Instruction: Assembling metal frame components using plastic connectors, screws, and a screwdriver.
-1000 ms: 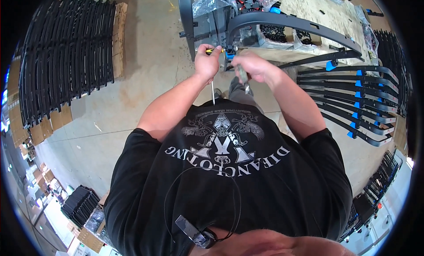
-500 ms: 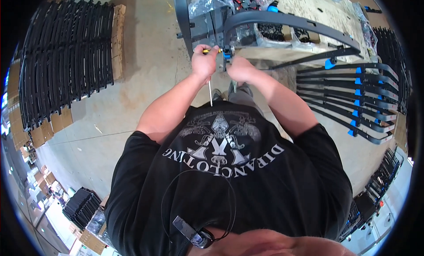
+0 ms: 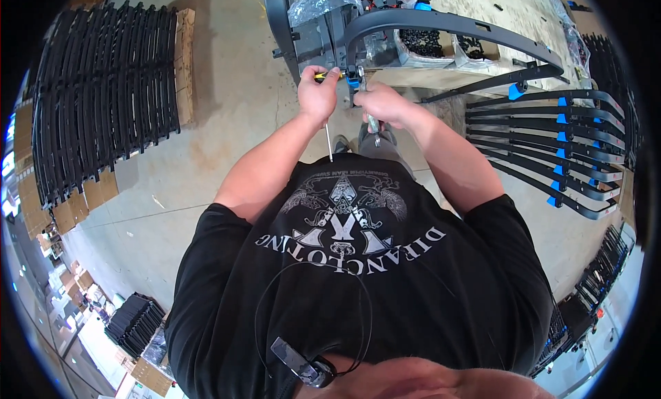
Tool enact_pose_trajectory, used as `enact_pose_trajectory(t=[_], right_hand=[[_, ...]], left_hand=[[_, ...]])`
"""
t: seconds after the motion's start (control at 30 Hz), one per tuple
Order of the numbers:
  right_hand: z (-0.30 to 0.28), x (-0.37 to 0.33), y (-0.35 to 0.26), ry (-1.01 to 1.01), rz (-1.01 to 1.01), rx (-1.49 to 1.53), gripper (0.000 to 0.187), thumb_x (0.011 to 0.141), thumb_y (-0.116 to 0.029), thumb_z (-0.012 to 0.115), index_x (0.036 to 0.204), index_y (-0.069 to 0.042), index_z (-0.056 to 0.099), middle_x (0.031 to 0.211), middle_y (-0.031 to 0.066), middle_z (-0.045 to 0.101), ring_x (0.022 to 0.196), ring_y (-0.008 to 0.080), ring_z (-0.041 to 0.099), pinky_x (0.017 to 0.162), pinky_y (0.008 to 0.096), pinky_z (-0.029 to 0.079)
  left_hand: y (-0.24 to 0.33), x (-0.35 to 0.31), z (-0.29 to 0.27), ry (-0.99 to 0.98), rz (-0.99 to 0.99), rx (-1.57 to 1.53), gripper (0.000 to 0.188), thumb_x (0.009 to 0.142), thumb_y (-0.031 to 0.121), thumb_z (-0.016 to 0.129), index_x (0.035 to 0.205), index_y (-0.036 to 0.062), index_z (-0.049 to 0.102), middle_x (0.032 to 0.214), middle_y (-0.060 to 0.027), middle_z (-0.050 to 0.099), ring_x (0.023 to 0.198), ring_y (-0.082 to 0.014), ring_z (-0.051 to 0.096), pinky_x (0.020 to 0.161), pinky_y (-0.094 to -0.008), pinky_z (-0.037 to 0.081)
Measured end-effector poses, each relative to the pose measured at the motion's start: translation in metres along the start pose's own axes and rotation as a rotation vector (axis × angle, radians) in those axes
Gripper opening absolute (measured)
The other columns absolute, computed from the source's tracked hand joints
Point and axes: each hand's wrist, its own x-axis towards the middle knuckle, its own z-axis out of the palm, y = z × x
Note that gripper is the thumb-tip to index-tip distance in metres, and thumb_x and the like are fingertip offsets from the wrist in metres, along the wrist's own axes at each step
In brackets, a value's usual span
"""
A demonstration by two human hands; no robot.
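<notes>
Black curved frame (image 3: 441,24) meets both hands: left (image 3: 318,92) grips a half-hidden screwdriver (image 3: 326,75), right (image 3: 383,104) a metal tool (image 3: 372,127).

The concrete floor (image 3: 227,117) is carrying a stack of black curved bars (image 3: 103,96) on flat cardboard (image 3: 184,61), and the wooden worktop (image 3: 496,6) is holding plastic bags (image 3: 320,0).

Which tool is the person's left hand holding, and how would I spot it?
Start at the long curved black bar arching over the workbench at the top. Follow it down to its left end, where both hands meet. The left hand grips a screwdriver: its yellow-and-black handle stands out among black parts and blue clips.
</notes>
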Motion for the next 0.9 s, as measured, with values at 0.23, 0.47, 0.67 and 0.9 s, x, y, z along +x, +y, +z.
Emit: enact_pose_trajectory(t=[0.23, 0.47, 0.67, 0.9], right_hand=[[0.016, 0.021, 0.016, 0.269, -0.175, -0.438, 0.037, 0.09, -0.022, 0.055, 0.104, 0.012, 0.059, 0.095, 0.0326, 0.069, 0.092, 0.0416, 0.072, 0.079, 0.0482, 0.056], [0.017, 0.029, 0.03, 0.412, -0.133, -0.553, 0.044, 0.09, -0.02, 0.057, 0.12, 0.011, 0.049, 0.104, 0.0323, 0.068, 0.103, 0.0434, 0.069, 0.088, 0.0472, 0.054], [0.018, 0.034, 0.06, 0.2, -0.192, -0.22, 0.057, 0.089, -0.023, 0.065, 0.132, 0.008, 0.043, 0.117, 0.0251, 0.066, 0.097, 0.0339, 0.068, 0.083, 0.0422, 0.055], [0.039, 0.042, 0.081, 0.31, -0.181, -0.11, 0.051, 0.091, -0.02, 0.062, 0.13, 0.007, 0.044, 0.112, 0.0235, 0.061, 0.097, 0.0311, 0.06, 0.079, 0.0385, 0.049]], left_hand=[[-0.005, 0.0, -0.001, 0.025, 0.041, 0.002, 0.028, 0.089, 0.026, 0.077, 0.097, 0.0043, 0.061, 0.079, -0.0041, 0.061, 0.069, -0.0131, 0.053, 0.063, -0.0317, 0.047], [0.002, -0.001, 0.003, 0.022, 0.082, 0.075, 0.028, 0.09, 0.026, 0.077, 0.097, 0.004, 0.06, 0.079, -0.0035, 0.062, 0.071, -0.0122, 0.054, 0.065, -0.0314, 0.047], [0.006, -0.007, -0.001, -0.031, 0.017, 0.009, 0.037, 0.09, 0.024, 0.077, 0.114, 0.0027, 0.058, 0.091, -0.0071, 0.064, 0.079, -0.0145, 0.058, 0.071, -0.0313, 0.049], [-0.012, -0.006, -0.009, 0.214, 0.132, 0.007, 0.066, 0.085, 0.027, 0.079, 0.136, 0.0041, 0.045, 0.092, -0.0076, 0.062, 0.061, -0.0163, 0.056, 0.048, -0.0342, 0.046]])
